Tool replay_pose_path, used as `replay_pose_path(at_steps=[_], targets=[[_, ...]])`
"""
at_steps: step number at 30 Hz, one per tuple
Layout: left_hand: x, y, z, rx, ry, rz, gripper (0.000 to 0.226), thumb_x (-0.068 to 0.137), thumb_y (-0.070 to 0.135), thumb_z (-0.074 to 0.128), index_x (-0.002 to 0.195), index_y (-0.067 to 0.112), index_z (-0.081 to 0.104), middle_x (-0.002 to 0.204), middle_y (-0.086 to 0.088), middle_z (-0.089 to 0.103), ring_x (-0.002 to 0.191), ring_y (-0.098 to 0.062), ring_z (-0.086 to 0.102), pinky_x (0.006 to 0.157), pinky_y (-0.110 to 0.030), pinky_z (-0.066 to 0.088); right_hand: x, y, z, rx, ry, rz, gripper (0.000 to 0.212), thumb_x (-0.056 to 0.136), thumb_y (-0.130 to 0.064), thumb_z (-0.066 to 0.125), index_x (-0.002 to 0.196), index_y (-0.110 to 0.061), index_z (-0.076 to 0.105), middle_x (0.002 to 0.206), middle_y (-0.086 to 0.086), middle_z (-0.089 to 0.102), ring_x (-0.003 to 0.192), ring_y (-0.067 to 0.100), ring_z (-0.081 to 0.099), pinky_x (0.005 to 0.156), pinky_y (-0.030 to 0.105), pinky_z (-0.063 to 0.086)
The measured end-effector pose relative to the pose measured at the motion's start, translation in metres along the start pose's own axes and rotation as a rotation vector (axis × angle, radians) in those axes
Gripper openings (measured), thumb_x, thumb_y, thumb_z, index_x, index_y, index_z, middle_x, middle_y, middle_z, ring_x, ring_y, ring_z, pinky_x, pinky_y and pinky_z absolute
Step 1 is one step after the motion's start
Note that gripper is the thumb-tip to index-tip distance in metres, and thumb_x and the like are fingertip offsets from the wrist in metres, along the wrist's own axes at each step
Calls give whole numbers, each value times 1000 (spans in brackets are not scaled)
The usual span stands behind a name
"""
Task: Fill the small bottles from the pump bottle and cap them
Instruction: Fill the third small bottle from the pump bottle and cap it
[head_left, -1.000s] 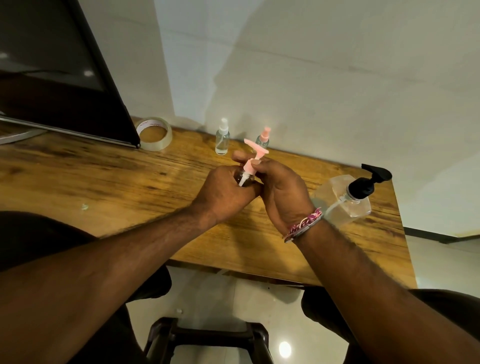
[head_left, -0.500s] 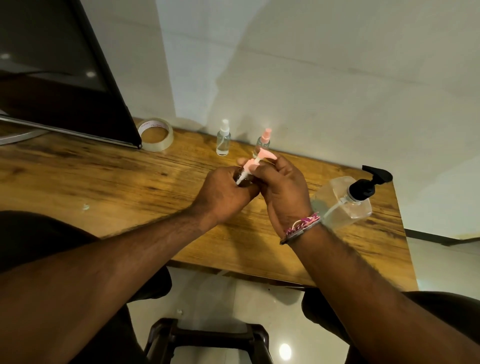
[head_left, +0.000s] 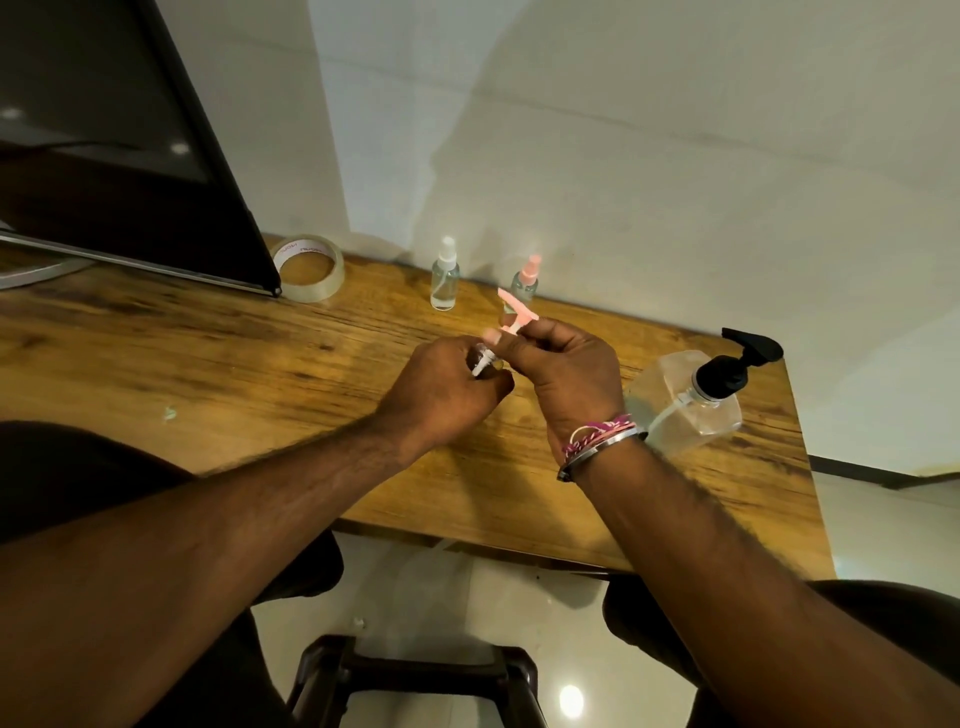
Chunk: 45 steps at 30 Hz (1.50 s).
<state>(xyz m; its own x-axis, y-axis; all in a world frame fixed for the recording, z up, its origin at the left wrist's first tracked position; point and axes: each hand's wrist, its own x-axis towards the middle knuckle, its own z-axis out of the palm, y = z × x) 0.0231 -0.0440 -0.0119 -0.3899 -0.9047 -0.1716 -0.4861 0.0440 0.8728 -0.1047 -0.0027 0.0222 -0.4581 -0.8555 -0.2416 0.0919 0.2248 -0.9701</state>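
The left hand (head_left: 441, 389) wraps closed around a small clear bottle (head_left: 480, 364), steadying it above the wooden worktop (head_left: 208, 364), while the right hand (head_left: 563, 374) pinches the pink pump cap (head_left: 517, 314), its tube aimed into the neck for capping. The large clear pump bottle with black head (head_left: 691, 400) waits just right of the hands, and two capped small bottles (head_left: 445, 280) stand clear by the wall

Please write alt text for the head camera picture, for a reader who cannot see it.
Over a wooden table, the left hand grips a small bottle, mostly hidden, while the right hand holds a pink pump cap at its mouth. Two capped small bottles stand behind; a large pump bottle stands to the right.
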Motion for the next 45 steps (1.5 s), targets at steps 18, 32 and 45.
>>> replay_pose_path(at_steps=[18, 32, 45], targets=[[13, -34, -34, 442, 174, 23, 32, 82, 55, 82, 101, 32, 69, 101, 13, 64, 90, -13, 61, 76, -37, 55, 6, 4, -7, 503, 93, 133, 33, 80, 17, 70, 109, 3, 60, 99, 24, 63, 92, 37, 68, 81, 48, 62], [14, -35, -37, 412, 267, -94, 26, 84, 44, 77, 108, 36, 73, 110, 16, 69, 95, -13, 67, 79, -38, 60, 13, 66, -17, -340, -69, 34, 25, 70, -6, 87, 89, -19, 75, 85, 1, 75, 73, 9, 64, 71, 30, 57], [5, -23, -15, 484, 169, 44, 23, 82, 39, 76, 105, 33, 73, 108, 15, 70, 97, -13, 65, 79, -37, 59, 5, 96, -35, -1008, -287, -380, 28, 78, -20, 77, 103, -31, 68, 100, -10, 64, 97, 15, 56, 86, 37, 50]])
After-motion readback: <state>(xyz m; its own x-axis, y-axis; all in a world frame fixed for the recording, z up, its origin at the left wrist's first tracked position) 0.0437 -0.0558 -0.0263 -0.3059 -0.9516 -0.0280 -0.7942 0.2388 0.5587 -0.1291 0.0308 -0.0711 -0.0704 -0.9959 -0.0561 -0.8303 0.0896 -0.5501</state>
